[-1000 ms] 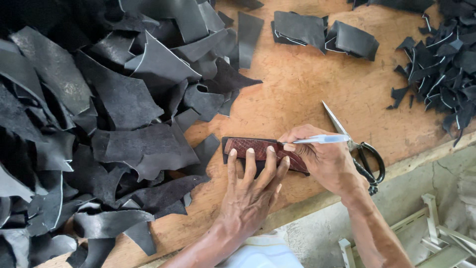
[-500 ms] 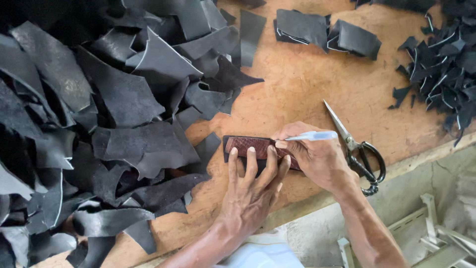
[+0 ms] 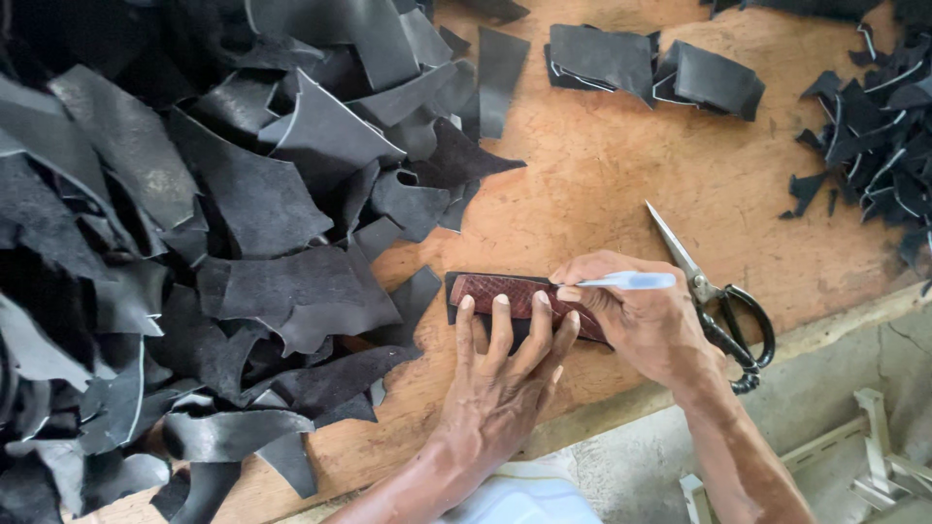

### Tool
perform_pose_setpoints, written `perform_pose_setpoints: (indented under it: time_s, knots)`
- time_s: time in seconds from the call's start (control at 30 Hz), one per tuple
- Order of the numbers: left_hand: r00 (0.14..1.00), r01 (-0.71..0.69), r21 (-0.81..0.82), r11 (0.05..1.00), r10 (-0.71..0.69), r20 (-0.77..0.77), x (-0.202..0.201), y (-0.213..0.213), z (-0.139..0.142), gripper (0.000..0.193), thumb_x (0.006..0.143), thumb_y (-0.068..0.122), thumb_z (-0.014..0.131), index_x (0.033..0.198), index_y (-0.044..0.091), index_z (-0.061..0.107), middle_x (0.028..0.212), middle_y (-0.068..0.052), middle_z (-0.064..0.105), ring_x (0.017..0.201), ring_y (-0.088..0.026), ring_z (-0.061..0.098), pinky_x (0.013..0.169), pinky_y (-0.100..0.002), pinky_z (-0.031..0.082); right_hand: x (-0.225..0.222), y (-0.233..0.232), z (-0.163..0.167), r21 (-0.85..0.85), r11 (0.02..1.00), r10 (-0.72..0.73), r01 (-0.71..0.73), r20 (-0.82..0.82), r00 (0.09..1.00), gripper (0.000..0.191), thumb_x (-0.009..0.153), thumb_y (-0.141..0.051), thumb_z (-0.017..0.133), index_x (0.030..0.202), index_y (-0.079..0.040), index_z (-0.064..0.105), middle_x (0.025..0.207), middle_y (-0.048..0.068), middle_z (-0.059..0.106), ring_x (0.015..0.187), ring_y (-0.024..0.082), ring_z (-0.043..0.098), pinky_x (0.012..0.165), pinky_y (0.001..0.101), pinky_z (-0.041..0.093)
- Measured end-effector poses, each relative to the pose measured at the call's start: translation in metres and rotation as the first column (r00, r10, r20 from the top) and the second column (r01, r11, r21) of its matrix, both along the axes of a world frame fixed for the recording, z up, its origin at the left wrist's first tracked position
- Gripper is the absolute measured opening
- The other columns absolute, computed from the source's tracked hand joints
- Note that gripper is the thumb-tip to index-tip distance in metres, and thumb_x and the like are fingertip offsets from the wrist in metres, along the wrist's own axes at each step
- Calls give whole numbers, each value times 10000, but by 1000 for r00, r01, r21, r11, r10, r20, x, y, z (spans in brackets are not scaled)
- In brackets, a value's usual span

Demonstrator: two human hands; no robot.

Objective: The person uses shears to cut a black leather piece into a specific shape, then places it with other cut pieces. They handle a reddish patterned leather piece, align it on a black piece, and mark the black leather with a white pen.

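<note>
My left hand [image 3: 500, 383] presses flat (fingers spread) on the reddish-brown textured template [image 3: 505, 294]; my right hand [image 3: 636, 315] grips a pale blue pen [image 3: 631, 280] against its edge.

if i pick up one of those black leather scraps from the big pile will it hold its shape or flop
Probably flop: the black leather scraps lie curled and draped over each other. Likely light, since they look thin at the edges. Unlikely to slide freely; their matte faces overlap and may drag neighbours along.

soft even daylight, sharp focus, faint shadows
</note>
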State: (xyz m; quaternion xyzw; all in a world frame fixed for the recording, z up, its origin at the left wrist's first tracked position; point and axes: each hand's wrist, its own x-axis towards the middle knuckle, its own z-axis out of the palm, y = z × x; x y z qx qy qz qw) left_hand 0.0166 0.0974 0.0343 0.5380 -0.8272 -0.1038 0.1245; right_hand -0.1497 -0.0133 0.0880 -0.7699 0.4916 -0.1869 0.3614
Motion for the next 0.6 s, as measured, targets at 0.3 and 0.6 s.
perform_pose_setpoints:
  time_s: [0.3, 0.6]
  knots:
    - [999, 38, 69, 997, -37, -18, 1, -2, 1, 677, 919, 397, 619, 1520, 161, 412, 1511, -163, 351, 1363, -456, 338, 1107, -752, 252, 39, -12, -2, -28, 993, 114, -115, -45, 992, 150, 972, -123, 648, 1052, -41, 746, 991, 103, 771, 877, 226, 753, 729, 308, 595]
    - [1000, 19, 5, 1000, -18, -17, 8, 2, 0, 704, 940, 383, 593, 1581, 171, 393, 1532, -171, 332, 1362, -460, 316, 1138, -728, 244, 46, -4, -5, 223, 969, -88, 109, -98, 991, 162, 939, -62, 634, 1048, -80, 752, 1022, 66, 780, 881, 183, 780, 705, 284, 640]
